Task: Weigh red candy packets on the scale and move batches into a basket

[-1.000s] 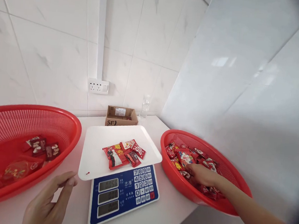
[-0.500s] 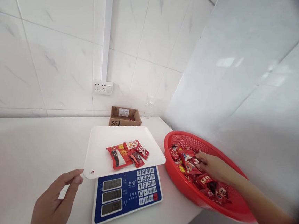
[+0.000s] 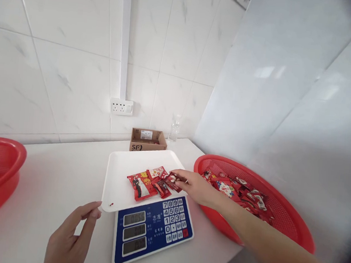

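Over the right side of the white weighing tray [image 3: 119,175], my right hand [image 3: 193,186] pinches a small red snack packet [image 3: 172,181], partly hidden by the fingers. Beside it on the tray lie a larger red packet with a figure printed on it [image 3: 141,187], a patterned red and white packet [image 3: 156,172] and a dark red packet [image 3: 162,188]. My left hand [image 3: 73,229] is closed in a pinch at the tray's near left corner; what its fingertips hold, if anything, is unclear. The blue scale panel [image 3: 152,219] sits below the tray.
To the right stands a red plastic basket [image 3: 293,223] with many red packets. Another red basket [image 3: 0,198] is at the left edge. A cardboard box [image 3: 149,147] and a clear bottle [image 3: 175,127] stand near the wall, under a socket [image 3: 122,107].
My right hand has moved left from the red basket to the tray and now holds a red packet there. The left hand stays at the tray corner. The left basket has come into view.
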A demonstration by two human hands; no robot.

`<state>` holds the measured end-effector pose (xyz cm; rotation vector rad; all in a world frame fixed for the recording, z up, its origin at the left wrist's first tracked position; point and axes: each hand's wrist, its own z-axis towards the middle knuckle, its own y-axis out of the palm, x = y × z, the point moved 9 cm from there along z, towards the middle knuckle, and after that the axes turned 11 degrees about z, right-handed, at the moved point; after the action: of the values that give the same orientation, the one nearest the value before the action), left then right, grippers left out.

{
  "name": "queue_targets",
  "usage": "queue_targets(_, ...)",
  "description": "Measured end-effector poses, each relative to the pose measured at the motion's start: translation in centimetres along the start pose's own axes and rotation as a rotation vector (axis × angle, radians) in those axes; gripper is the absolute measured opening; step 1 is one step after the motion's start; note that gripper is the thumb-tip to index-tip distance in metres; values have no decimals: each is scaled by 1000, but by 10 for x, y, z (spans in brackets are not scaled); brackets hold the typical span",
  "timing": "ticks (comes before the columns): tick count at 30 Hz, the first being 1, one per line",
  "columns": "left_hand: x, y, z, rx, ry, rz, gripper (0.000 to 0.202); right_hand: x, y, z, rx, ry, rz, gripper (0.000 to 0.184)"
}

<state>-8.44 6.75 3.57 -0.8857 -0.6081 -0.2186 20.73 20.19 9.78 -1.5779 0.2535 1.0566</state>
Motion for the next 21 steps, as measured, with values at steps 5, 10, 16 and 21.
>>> queue_targets(5,7,-6,1,20,-8,36,31,-14,-7,2,132,-80,-205,42)
queue_targets(10,23,-14,-5,64,4,9,27,-38,-27,-53,454,-294,-266,29)
queue_targets(16,23,-16,-8,145,-35,-169,25,-21,-11,-120,805,-436,-89,29)
queue_targets(21,21,-14,-7,156,-25,-288,26,8,15,-127,797,-404,-25,32)
